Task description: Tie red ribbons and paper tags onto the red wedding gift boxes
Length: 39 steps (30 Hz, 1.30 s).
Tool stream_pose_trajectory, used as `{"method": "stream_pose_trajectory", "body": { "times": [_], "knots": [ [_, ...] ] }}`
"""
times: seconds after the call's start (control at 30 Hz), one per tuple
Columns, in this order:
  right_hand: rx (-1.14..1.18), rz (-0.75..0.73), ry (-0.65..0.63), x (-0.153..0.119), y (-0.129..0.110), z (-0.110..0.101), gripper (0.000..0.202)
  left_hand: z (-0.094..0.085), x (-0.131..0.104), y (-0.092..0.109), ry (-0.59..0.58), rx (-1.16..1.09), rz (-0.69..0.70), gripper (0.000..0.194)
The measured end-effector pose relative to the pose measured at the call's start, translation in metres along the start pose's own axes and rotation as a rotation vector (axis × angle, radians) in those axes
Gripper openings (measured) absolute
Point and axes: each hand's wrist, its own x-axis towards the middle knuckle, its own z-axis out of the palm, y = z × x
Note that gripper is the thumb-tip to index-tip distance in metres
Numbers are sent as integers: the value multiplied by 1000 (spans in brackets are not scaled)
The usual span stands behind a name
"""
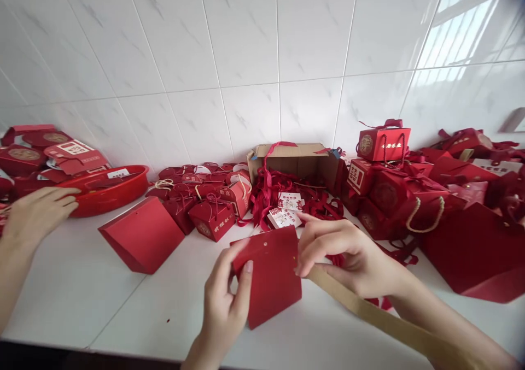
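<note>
A red gift box (pixel 275 282) with a small hole near its top edge is tilted up over the tabletop at front centre. My left hand (pixel 225 296) grips its left side, thumb on the front face and fingers behind. At the box's right edge, my right hand (pixel 342 252) has its fingers pinched together. A flat gold ribbon (pixel 369 311) runs from those fingers down along my forearm to the lower right. Whether its end passes through the box is hidden. Behind the box lie white printed tags (pixel 283 217) with red lettering.
Another person's hand (pixel 36 217) touches a red basin (pixel 110 195) at left. A plain red box (pixel 143 233) stands nearby. Small red boxes (pixel 211 217), an open carton (pixel 320 168) of dark red ribbons and piled gift boxes (pixel 385 146) line the tiled wall.
</note>
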Motion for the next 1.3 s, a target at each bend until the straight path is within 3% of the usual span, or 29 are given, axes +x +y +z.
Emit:
{"method": "stream_pose_trajectory", "body": {
  "times": [0.1, 0.33, 0.5, 0.87, 1.1, 1.3],
  "knots": [
    [38, 52, 22, -15, 4, -2, 16, 11, 0, 8, -114, -81, 65, 24],
    [39, 16, 163, -46, 18, -2, 7, 27, 6, 20, -322, -263, 50, 17],
    [-87, -45, 135, -50, 18, 5, 9, 31, 7, 18, -347, -202, 144, 18],
    [-261, -41, -29, -37, -1, -1, 24, 26, 10, 11, -483, -180, 130, 23],
    [-372, 24, -23, -38, -3, 8, 27, 27, 8, 11, -413, -116, 195, 27],
    [-307, 102, 50, -53, -3, 13, 31, 29, 6, 17, -430, -169, 117, 16]
  ]
}}
